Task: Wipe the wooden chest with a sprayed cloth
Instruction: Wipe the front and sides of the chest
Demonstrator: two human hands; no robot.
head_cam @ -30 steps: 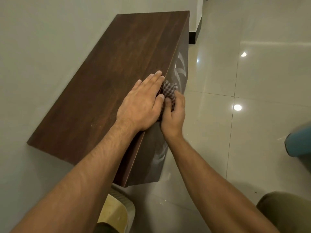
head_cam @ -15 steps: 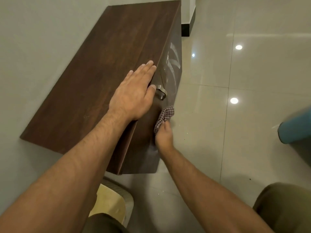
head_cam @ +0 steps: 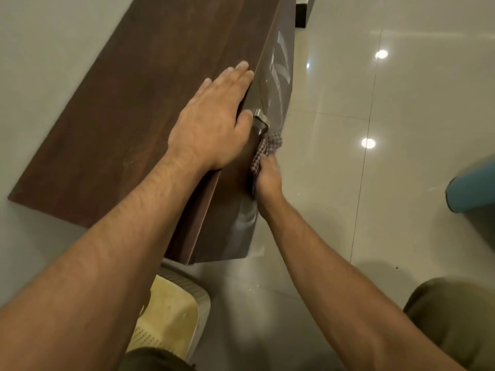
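Observation:
The dark wooden chest (head_cam: 139,108) stands against the pale wall, seen from above. My left hand (head_cam: 211,121) lies flat on its top near the front edge, fingers spread, thumb over the edge by the metal handle (head_cam: 261,120). My right hand (head_cam: 269,178) presses a checked cloth (head_cam: 266,149) against the chest's front face, just below the handle. Wet streaks (head_cam: 280,65) shine on the front face further along.
A glossy tiled floor (head_cam: 375,183) lies to the right of the chest. A yellowish plastic basket (head_cam: 171,314) sits below the chest's near end. A blue object (head_cam: 471,188) is at the right edge. My knee (head_cam: 452,317) shows at lower right.
My right hand has slid the cloth down from the top front edge, uncovering the handle, then slightly back up under it. My left hand has stayed flat on the top.

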